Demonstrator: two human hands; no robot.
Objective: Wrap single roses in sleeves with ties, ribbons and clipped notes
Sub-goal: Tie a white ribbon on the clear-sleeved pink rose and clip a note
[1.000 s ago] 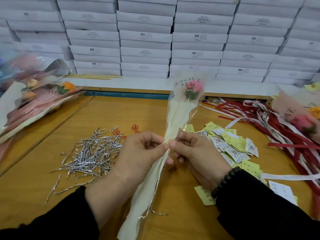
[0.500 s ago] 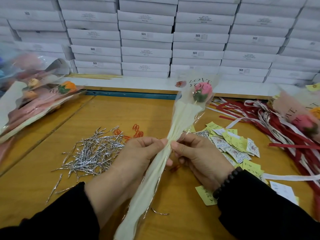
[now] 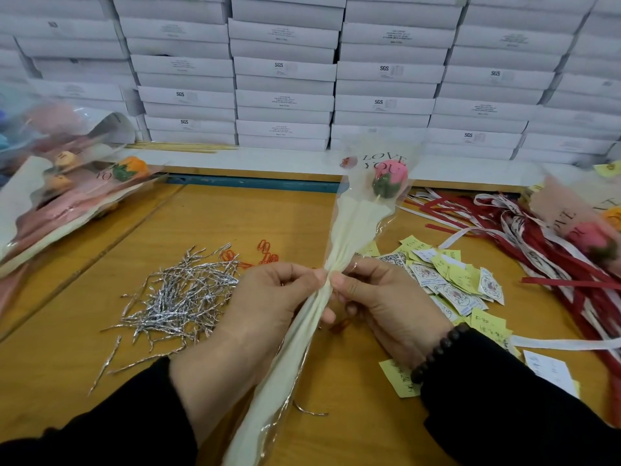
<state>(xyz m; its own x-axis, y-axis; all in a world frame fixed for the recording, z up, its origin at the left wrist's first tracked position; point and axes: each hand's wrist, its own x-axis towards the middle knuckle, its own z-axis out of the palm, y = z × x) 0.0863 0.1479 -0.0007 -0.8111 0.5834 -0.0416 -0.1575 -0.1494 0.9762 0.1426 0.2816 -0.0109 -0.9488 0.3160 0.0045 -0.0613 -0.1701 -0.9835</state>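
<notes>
Fingertips of the left hand (image 3: pixel 268 297) and right hand (image 3: pixel 386 297) pinch the gathered sleeve (image 3: pixel 349 230) mid-frame; silver ties (image 3: pixel 181 294) lie left, notes (image 3: pixel 450 280) right, bare table (image 3: pixel 235 213) beyond.

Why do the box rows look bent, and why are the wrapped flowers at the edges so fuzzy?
Head view: the wide-angle lens bows the stacked white boxes outward. Head view: the wrapped roses at far left are smeared and soft near the frame edge. Head view: lighting is even and soft, while the pink rose and both hands stay fairly sharp.
</notes>
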